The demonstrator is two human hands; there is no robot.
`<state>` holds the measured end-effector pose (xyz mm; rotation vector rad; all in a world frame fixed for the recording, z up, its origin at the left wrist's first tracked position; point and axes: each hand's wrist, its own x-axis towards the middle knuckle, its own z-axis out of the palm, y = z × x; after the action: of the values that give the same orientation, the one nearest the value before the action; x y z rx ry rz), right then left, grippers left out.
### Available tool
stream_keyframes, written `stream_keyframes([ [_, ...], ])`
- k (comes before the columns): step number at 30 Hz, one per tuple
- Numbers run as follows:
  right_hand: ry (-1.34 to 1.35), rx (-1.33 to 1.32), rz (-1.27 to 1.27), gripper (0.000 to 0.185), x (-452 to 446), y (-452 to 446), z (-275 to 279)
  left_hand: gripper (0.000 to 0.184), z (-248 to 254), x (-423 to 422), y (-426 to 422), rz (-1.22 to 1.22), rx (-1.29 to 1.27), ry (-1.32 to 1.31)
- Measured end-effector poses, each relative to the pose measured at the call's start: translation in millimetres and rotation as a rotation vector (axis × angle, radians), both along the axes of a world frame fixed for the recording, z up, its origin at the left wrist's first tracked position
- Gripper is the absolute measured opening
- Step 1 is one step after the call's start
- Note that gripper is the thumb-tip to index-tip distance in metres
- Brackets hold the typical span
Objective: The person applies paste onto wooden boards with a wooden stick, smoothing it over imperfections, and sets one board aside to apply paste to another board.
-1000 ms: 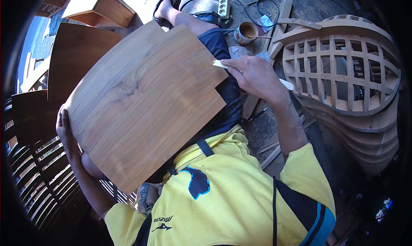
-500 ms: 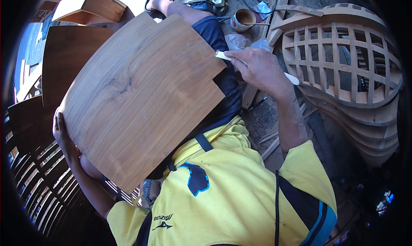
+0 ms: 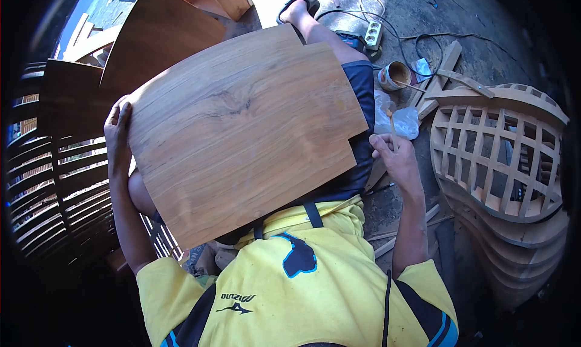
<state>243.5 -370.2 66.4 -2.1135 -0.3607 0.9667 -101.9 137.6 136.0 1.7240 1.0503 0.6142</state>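
Observation:
A wide wooden panel [image 3: 248,135] with a curved far edge and notched right corners lies across my lap. My left hand [image 3: 118,129] grips its left edge, with the fingers on top. Beside the panel's right edge, apart from it, my right hand [image 3: 396,159] is closed round a thin flat stick [image 3: 392,124]. The stick points up, and its tip carries a small orange-brown dab. Just beyond that hand lies a crumpled clear plastic bag [image 3: 402,123]. An open tin [image 3: 394,76] of brown paste, with another stick in it, stands farther off.
A curved wooden lattice frame [image 3: 496,156] stands on the right. Wooden strips [image 3: 451,56] lie near the tin. A power strip [image 3: 373,35] and cables are on the floor ahead. Other dark panels [image 3: 160,38] and a slatted piece [image 3: 57,189] are at the left.
My right hand has moved back from the panel's right edge, and the stick has turned upright. My left hand still holds the panel. The whole view has shifted.

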Motion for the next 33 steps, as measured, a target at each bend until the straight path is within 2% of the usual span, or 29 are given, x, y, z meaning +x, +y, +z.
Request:
stream_keyframes([
  [1, 0.090, 0.016, -0.008, 0.043, -8, 2, -8, 0.044, -4, -5, 8, -0.009, -0.040, -0.037],
  [3, 0.258, 0.213, -0.118, 0.039, -30, 6, -29, 0.042, -4, -5, 5, -0.008, -0.054, -0.069],
  [5, 0.391, 0.226, -0.133, 0.037, -42, 8, -27, 0.042, -8, -9, 11, -0.018, -0.110, -0.080],
  [10, 0.272, 0.365, -0.070, 0.033, -55, 22, -29, 0.045, 0, -17, 7, 0.055, -0.059, -0.128],
  [13, 0.291, 0.426, -0.033, 0.035, -63, 36, -15, 0.050, 26, -35, 7, 0.113, 0.008, -0.209],
  [15, 0.324, 0.431, -0.001, 0.036, -65, 47, -7, 0.061, 47, -53, -3, 0.123, 0.022, -0.345],
  [18, 0.348, 0.539, 0.002, 0.031, -65, 74, -6, 0.066, 79, -83, -36, 0.176, -0.003, -0.601],
  [19, 0.386, 0.579, -0.007, 0.028, -62, 82, -6, 0.068, 80, -102, -40, 0.094, -0.016, -0.707],
  [20, 0.426, 0.615, -0.021, 0.024, -60, 90, -7, 0.068, 77, -112, -44, 0.101, 0.005, -0.708],
  [24, 0.490, 0.674, -0.003, 0.018, -47, 126, 6, 0.076, 65, -127, -65, -0.265, -0.084, -1.346],
  [27, 0.455, 0.624, 0.054, 0.022, -34, 152, -8, 0.086, 62, -144, -69, -0.269, -0.156, -1.297],
  [28, 0.377, 0.579, 0.058, 0.031, -34, 161, -12, 0.085, 58, -149, -66, -0.176, -0.116, -1.267],
  [29, 0.378, 0.577, 0.069, 0.031, -35, 165, -19, 0.086, 56, -160, -57, -0.226, -0.117, -1.211],
  [31, 0.454, 0.516, 0.138, 0.034, -35, 171, -31, 0.083, 48, -170, -47, -0.241, -0.024, -1.177],
  [33, 0.502, 0.503, 0.142, 0.037, -41, 175, -45, 0.081, 21, -218, -7, -0.149, 0.039, -1.128],
])
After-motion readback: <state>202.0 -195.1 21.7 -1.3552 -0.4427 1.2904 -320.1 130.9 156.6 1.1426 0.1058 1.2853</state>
